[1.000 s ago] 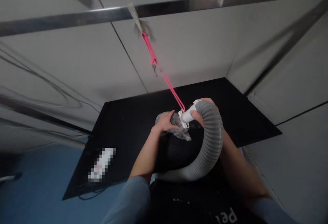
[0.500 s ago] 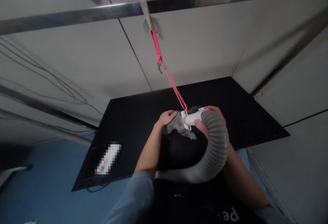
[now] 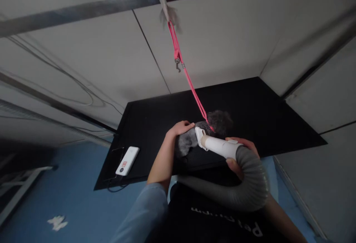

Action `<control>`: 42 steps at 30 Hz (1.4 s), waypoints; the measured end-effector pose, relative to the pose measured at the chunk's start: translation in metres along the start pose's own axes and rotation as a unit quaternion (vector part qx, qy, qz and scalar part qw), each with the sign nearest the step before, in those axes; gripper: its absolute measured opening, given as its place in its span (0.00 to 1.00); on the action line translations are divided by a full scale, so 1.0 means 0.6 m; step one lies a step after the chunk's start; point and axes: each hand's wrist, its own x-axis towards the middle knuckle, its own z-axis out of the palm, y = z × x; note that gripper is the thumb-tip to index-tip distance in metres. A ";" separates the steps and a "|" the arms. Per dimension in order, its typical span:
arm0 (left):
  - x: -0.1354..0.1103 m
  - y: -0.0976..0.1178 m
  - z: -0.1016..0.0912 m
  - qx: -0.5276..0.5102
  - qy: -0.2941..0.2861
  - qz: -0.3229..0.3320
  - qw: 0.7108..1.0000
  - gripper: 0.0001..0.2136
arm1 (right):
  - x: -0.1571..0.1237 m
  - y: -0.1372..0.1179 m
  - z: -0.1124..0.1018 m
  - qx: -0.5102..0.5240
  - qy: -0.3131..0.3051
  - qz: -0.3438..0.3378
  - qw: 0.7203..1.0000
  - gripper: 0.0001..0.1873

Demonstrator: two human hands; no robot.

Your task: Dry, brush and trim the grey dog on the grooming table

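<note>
A small grey curly-haired dog (image 3: 187, 143) stands on the black table, its darker head (image 3: 219, 121) towards the right. My left hand (image 3: 181, 128) is closed over the dog's back near its rear, thumb across the fur and the other fingers partly hidden on the far side. In my right hand (image 3: 241, 152) is the white dryer nozzle (image 3: 222, 147), gripped near its ribbed grey hose (image 3: 254, 183). The nozzle's wide flat mouth is close to the dog's side; whether it touches the fur I cannot tell. A pink leash (image 3: 191, 85) runs down to the dog's neck.
The leash hangs from a metal bar (image 3: 111, 7) above the black table (image 3: 155, 113). A white phone-like device (image 3: 128, 161) with a cable lies at the table's left edge. Walls rise behind and to the right. White scraps (image 3: 57, 222) lie on the blue floor.
My right hand has drawn the nozzle back towards me and to the right, tilting it and uncovering the dog's head. My left hand stays on the dog. The view has shifted slightly.
</note>
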 end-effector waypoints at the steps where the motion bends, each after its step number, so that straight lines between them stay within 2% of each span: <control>1: -0.006 -0.010 0.002 -0.021 -0.004 0.010 1.000 0.31 | -0.005 0.006 0.004 0.013 0.010 -0.019 1.000 0.27; 3: -0.021 -0.032 0.012 -0.067 -0.002 0.027 0.997 0.30 | -0.012 0.015 0.016 0.041 -0.014 -0.059 0.997 0.30; 6: -0.046 -0.063 0.037 -0.134 0.056 0.029 0.989 0.30 | -0.019 0.015 0.032 0.058 -0.084 -0.068 0.992 0.31; 8: -0.063 -0.077 0.052 -0.160 0.106 0.030 0.981 0.28 | -0.023 0.007 0.033 0.047 -0.069 -0.040 0.996 0.28; 12: -0.088 -0.084 0.066 -0.146 0.162 0.047 0.975 0.27 | -0.020 -0.023 0.013 -0.006 0.027 0.006 1.000 0.26; 14: -0.093 -0.082 0.068 -0.137 0.175 0.048 0.974 0.27 | -0.009 -0.039 0.004 -0.025 0.030 0.023 0.999 0.26; 16: -0.095 -0.083 0.069 -0.136 0.203 0.039 0.969 0.28 | 0.010 -0.050 0.003 -0.032 -0.004 0.041 0.999 0.24; 20: -0.102 -0.099 0.091 -0.132 0.322 -0.014 0.937 0.23 | 0.042 -0.053 0.022 -0.022 -0.024 0.031 0.999 0.23; 22: -0.109 -0.108 0.116 -0.145 0.383 -0.073 0.909 0.23 | 0.045 -0.049 0.035 -0.001 -0.061 0.016 0.998 0.24; 24: -0.114 -0.114 0.145 -0.195 0.416 -0.140 0.877 0.25 | 0.041 -0.043 0.047 0.012 -0.110 0.020 0.994 0.24; 28: -0.107 -0.119 0.189 -0.312 0.402 -0.196 0.838 0.25 | 0.022 -0.017 0.069 0.017 -0.143 0.029 0.989 0.24; 30: -0.100 -0.118 0.195 -0.336 0.396 -0.212 0.828 0.26 | 0.012 0.004 0.079 0.030 -0.164 0.025 0.986 0.25; 32: -0.096 -0.118 0.197 -0.350 0.387 -0.222 0.824 0.28 | -0.002 0.024 0.086 0.050 -0.156 0.027 0.986 0.27; 35: -0.104 -0.115 0.206 -0.343 0.381 -0.219 0.830 0.27 | -0.026 0.041 0.084 0.070 -0.131 0.033 0.988 0.26; 38: -0.122 -0.109 0.225 -0.307 0.402 -0.189 0.841 0.23 | -0.050 0.046 0.069 0.070 -0.108 0.044 0.991 0.25; 40: -0.130 -0.104 0.239 -0.282 0.406 -0.163 0.854 0.26 | -0.062 0.047 0.059 0.079 -0.093 0.046 0.991 0.25; 42: -0.130 -0.101 0.247 -0.254 0.403 -0.174 0.862 0.31 | -0.070 0.049 0.052 0.077 -0.078 0.048 0.993 0.25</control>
